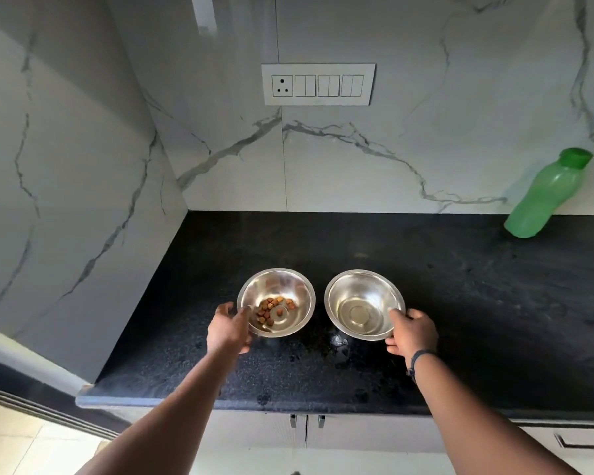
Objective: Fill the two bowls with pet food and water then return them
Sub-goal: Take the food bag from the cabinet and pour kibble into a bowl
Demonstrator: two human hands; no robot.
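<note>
Two steel bowls stand side by side on the black counter [460, 303]. The left bowl [290, 286] holds several brown pet food pieces [271, 308]. The right bowl [364, 293] holds clear water. My left hand [227, 329] grips the left bowl at its near-left rim, thumb over the edge. My right hand [414, 332] grips the right bowl at its near-right rim, thumb on the rim and fingers under the side.
A green bottle [546, 197] with a green cap stands at the back right against the marble wall. A switch panel [318, 84] is on the wall above. A small water spot [338, 341] lies between the bowls. Cabinet doors [306, 430] are below the counter edge.
</note>
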